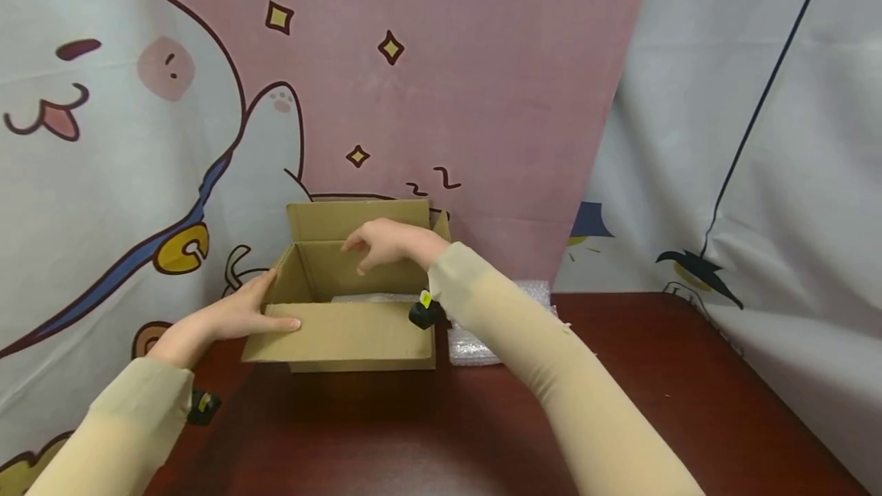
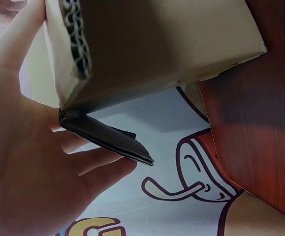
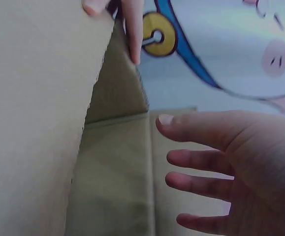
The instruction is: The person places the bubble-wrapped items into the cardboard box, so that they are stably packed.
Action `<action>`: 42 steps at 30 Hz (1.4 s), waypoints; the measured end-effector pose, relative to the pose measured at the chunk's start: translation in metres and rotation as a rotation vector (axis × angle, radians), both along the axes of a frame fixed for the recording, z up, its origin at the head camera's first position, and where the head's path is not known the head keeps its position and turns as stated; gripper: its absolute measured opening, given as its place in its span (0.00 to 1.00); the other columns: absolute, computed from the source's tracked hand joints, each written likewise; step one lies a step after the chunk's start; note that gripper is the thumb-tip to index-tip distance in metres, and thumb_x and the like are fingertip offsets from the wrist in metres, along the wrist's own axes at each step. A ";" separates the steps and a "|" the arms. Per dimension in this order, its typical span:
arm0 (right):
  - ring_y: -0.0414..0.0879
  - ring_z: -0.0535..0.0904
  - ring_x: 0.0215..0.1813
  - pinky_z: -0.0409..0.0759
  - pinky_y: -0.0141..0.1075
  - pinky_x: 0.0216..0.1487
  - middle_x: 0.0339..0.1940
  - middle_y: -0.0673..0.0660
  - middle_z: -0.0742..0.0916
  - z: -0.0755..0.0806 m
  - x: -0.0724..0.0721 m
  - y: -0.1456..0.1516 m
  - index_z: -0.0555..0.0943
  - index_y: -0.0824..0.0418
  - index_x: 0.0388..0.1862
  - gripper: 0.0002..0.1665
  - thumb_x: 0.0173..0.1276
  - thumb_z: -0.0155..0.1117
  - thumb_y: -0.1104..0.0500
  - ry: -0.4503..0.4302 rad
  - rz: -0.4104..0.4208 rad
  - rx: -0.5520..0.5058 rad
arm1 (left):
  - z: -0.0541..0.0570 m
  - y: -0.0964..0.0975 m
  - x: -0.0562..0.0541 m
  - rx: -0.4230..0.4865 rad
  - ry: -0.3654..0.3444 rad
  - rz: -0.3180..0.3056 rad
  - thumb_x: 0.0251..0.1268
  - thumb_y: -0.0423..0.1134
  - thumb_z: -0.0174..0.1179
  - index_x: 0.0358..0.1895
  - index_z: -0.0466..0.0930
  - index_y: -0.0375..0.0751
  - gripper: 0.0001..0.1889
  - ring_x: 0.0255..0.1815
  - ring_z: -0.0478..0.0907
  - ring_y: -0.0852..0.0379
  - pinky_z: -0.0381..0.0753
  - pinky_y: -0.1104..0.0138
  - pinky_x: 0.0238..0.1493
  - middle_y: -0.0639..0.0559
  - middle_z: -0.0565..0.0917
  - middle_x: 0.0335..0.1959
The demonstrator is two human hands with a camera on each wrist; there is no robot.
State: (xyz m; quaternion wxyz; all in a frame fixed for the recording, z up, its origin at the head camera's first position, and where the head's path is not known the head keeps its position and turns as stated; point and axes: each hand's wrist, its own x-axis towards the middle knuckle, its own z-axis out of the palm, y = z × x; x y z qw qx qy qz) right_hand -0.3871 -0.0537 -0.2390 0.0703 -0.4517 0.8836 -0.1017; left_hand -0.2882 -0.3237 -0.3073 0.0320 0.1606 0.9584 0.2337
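Observation:
An open cardboard box (image 1: 365, 335) stands on the table with its flaps folded out. My left hand (image 1: 237, 314) holds its front left corner, the thumb on the front flap and the fingers along the left side; the left wrist view shows those fingers behind a folded flap (image 2: 108, 135). Above the opening hovers my right hand (image 1: 393, 242), its fingers apart and slightly bent, holding nothing. In the right wrist view, this hand (image 3: 250, 167) is near the box's inner wall (image 3: 115, 172). Some pale, clear wrapping (image 1: 375, 298) shows inside, mostly hidden by the front flap.
Bubble wrap (image 1: 475, 348) lies to the right of the box, partly behind my right sleeve. The dark red table (image 1: 620, 373) extends to the right. A printed cloth backdrop (image 1: 482, 98) hangs close behind the box, and a white cloth (image 1: 792, 174) borders the right side.

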 end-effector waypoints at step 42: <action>0.44 0.81 0.49 0.80 0.41 0.45 0.49 0.44 0.85 -0.090 0.075 0.215 0.83 0.51 0.57 0.24 0.62 0.71 0.48 0.064 -0.040 -0.445 | -0.006 -0.005 -0.006 -0.007 0.016 -0.030 0.56 0.56 0.68 0.72 0.35 0.17 0.61 0.69 0.41 0.20 0.49 0.31 0.62 0.16 0.43 0.70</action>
